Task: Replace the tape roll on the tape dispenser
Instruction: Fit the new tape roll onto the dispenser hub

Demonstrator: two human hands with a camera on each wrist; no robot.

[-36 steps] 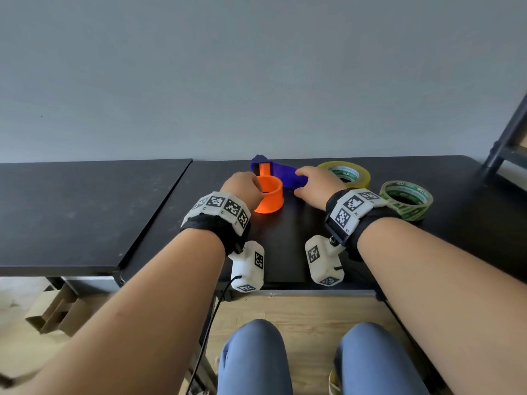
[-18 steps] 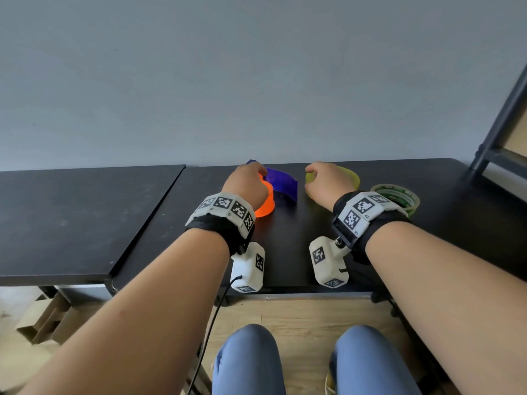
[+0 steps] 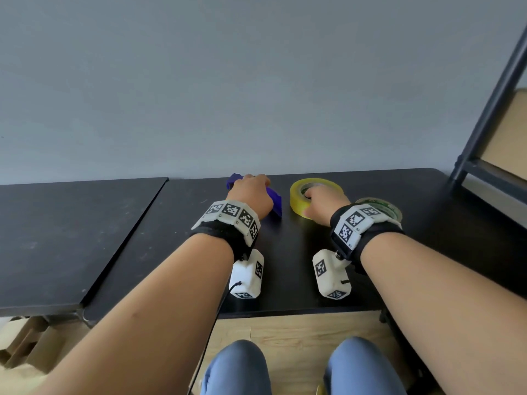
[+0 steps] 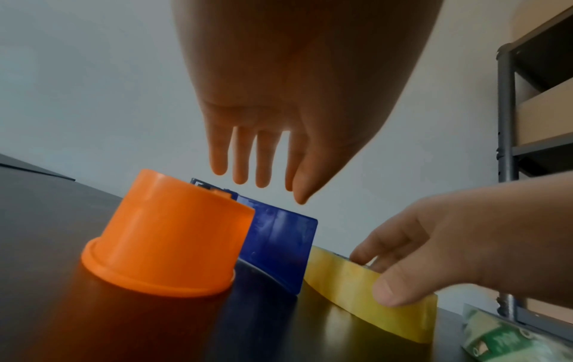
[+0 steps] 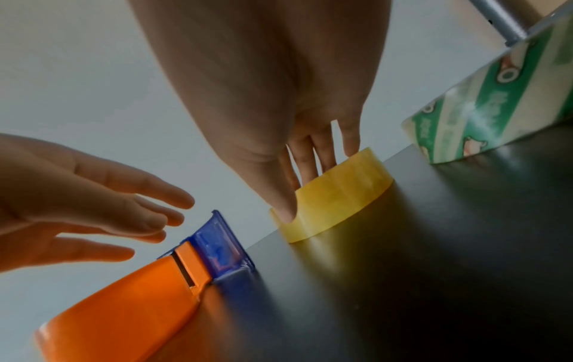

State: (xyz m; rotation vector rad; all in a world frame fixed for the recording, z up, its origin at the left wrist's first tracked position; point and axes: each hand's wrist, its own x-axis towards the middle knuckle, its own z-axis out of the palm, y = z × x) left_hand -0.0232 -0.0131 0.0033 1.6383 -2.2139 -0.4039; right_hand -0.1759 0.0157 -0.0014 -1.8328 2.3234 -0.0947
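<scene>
The tape dispenser lies on the black table [image 3: 427, 223]; it has a blue body [image 3: 275, 202] [image 4: 279, 242] [image 5: 217, 245] and an orange hub [image 4: 167, 235] [image 5: 130, 306] that carries no roll. My left hand [image 3: 251, 192] [image 4: 266, 188] [image 5: 139, 220] hovers just above it, fingers straight, touching nothing. To its right lies a flat yellow tape roll [image 3: 298, 201] [image 4: 341, 279] [image 5: 341, 196]. My right hand [image 3: 319, 198] [image 4: 376, 274] [image 5: 297, 193] pinches its wall, thumb outside and fingers inside the core.
A green-printed tape roll [image 3: 382, 206] [image 4: 508, 340] [image 5: 496, 98] lies just right of my right wrist. A dark metal shelf rack [image 3: 484, 124] stands at the table's right end. A second black table [image 3: 57, 238] adjoins on the left. The wall runs close behind.
My right hand left the blue dispenser body, moved right and took hold of the yellow roll. My left hand shifted from the orange hub's side to above the dispenser.
</scene>
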